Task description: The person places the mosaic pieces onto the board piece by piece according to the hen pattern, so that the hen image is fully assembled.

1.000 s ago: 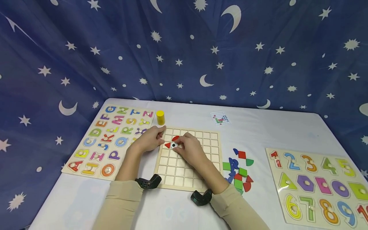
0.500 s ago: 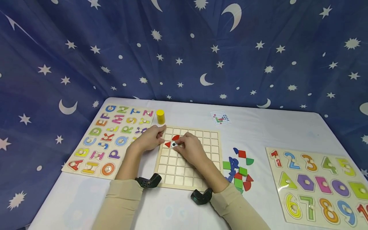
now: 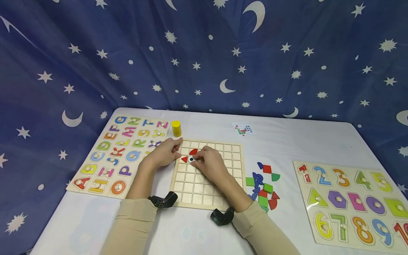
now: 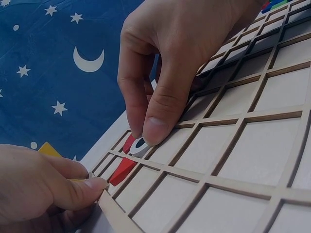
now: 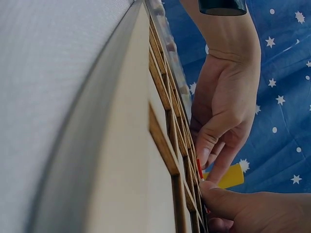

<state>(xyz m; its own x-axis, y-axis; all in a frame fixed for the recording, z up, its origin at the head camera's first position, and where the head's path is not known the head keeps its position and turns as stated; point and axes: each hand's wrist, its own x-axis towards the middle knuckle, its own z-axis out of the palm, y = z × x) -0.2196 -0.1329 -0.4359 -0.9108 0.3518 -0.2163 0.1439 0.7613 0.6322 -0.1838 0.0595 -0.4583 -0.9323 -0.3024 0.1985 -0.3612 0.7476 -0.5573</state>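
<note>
A wooden grid board point(image 3: 197, 188) lies flat on the table. At its left edge my left hand point(image 3: 162, 153) grips the frame, with the thumb point(image 4: 87, 187) on the rim and the index finger reaching toward the far corner. My right hand point(image 3: 211, 163) pinches a white piece with a black dot point(image 4: 139, 147) between thumb and index finger, low at a cell in the upper left. Left of that piece, a red triangle point(image 3: 184, 159) sits in its cell. A red quarter-circle piece point(image 3: 193, 151) sits just behind, partly hidden by the fingers in the left wrist view.
Several loose blue, red and green pieces point(image 3: 263, 201) lie right of the board. A pattern card point(image 3: 243, 129) and a yellow cylinder point(image 3: 176, 129) are behind it. An alphabet puzzle point(image 3: 107, 146) lies at the left, a number puzzle point(image 3: 345, 216) at the right.
The head view has shifted slightly. Both hands keep their places, the right one still pinching the white piece at the same cell.
</note>
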